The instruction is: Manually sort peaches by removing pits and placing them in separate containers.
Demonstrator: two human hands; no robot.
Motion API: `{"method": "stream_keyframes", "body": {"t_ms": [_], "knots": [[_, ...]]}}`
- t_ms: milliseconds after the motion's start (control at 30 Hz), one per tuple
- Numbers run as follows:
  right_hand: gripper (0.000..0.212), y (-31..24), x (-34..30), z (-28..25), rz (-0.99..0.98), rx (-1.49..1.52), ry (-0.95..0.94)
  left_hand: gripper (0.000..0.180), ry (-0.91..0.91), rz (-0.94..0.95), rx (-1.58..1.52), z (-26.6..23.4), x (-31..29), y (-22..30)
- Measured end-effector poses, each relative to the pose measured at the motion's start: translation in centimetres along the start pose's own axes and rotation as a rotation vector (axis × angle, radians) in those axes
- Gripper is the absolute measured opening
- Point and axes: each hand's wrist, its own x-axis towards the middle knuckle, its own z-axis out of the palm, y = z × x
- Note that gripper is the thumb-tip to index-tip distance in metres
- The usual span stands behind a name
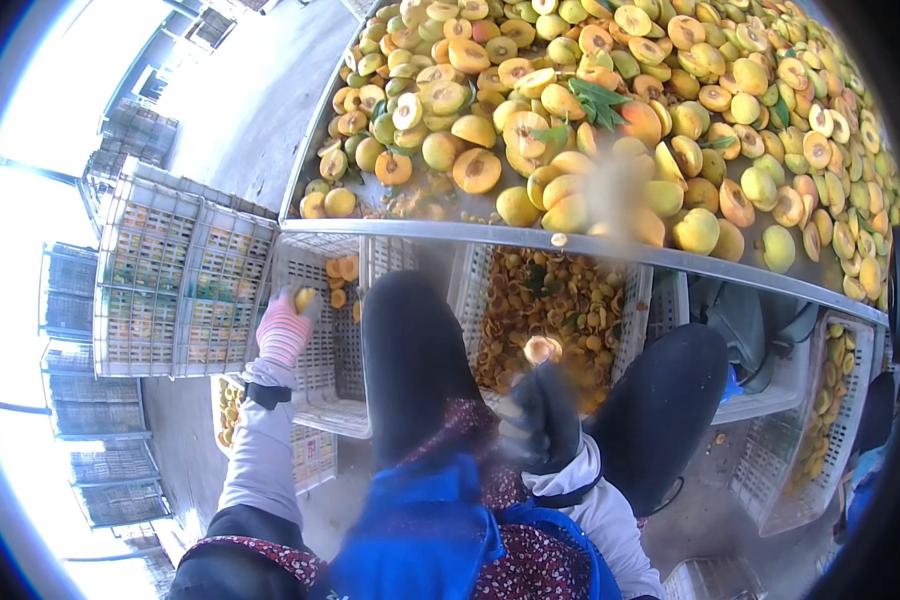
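Note:
My left hand (284,328), in a pink-and-white striped glove, is closed on a yellow peach half (305,299) over a pale plastic crate (348,408). A few orange peach halves (344,268) lie inside that crate. My right hand (542,420), in a dark glove, is closed between my knees. At its fingertips sits a small, round, pale orange piece of peach (542,349); whether it holds a pit I cannot tell. Just beyond is a crate (632,318) filled with brownish peach pieces and a few green leaves. Above, many whole and halved peaches (475,170) cover a metal table.
The metal table's rim (450,232) runs across above my knees. Stacked crates (185,270) of fruit stand at the left. On the right is another crate (770,490) holding yellow fruit. A blurred smear hides part of the table's fruit.

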Motion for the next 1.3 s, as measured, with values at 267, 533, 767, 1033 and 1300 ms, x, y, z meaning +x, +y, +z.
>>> {"method": "stream_keyframes", "body": {"t_ms": [267,533,767,1033,1300], "knots": [[0.043,-0.7,1.2,0.1,-0.115,-0.305,0.588,0.05,-0.012,0.475,-0.236,-1.9,5.6,18.3],[0.032,-1.1,2.1,2.2,-0.383,-0.384,0.749,0.044,-0.347,0.638,-0.225,0.2,8.1,23.1],[0.043,-1.4,1.0,-0.5,-0.442,-0.49,0.735,0.033,-0.547,0.883,-0.853,-1.6,0.6,23.1],[0.042,-1.5,1.0,0.1,-0.558,-0.483,0.839,0.033,0.023,0.585,-0.485,-2.2,4.4,24.4],[0.026,-2.0,1.5,1.6,-0.436,-0.292,0.78,0.05,-0.241,0.613,-0.462,1.4,11.2,28.6]]}}
